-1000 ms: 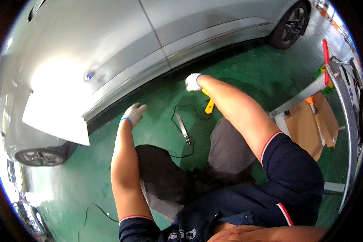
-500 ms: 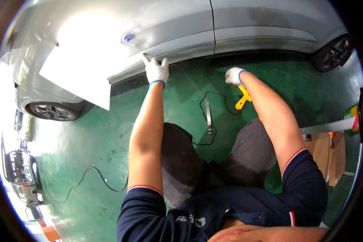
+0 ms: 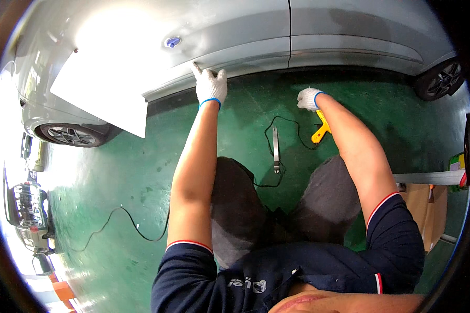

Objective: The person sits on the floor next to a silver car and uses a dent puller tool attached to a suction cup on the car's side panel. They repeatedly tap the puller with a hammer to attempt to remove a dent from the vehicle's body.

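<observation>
My left hand, in a white knit glove with a blue cuff, reaches to the lower door of a silver car. Its index finger points out against or close to the panel, with the thumb spread. Up and left of that finger, a small blue tab sits on the door. My right hand, gloved alike, is closed above the floor; what its fingers hold, if anything, is hidden. Partly behind my right wrist is a yellow glue gun; whether the hand touches it, I cannot tell.
A silver metal bar lies on the green floor between my knees, beside a black cord. A white board stands against the car at the left. Another cable curves at lower left. Cardboard is at right.
The whole view has shifted a little, so car, tools and hands appear slightly further right. Both hands keep nearly the same pose.
</observation>
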The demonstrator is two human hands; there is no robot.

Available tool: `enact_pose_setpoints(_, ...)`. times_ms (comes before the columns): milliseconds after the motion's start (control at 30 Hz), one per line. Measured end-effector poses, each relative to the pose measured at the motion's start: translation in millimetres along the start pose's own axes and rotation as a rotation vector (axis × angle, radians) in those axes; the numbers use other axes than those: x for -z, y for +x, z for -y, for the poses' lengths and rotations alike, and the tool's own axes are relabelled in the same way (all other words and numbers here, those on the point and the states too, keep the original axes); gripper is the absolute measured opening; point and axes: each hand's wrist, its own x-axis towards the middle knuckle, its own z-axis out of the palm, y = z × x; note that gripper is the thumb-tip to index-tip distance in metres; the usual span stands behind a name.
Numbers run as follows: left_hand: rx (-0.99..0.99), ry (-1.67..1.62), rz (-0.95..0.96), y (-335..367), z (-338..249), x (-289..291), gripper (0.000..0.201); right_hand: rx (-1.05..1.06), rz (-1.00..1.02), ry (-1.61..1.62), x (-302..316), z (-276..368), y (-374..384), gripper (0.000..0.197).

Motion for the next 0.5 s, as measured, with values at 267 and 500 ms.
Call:
enact_pose_setpoints(267, 0.060, -0.022, -0.005, 0.5, -7.0, -8.7, 0.040, -0.044, 0.045, 0.032, -7.1, 4.4, -0.3, 0.050)
enact_pose_setpoints(500, -0.034, 0.049, 0.024, -0.2, 6.5, -4.1, 0.038, 0.013, -0.038, 0.045, -7.3, -5.6, -7.5, 0.031)
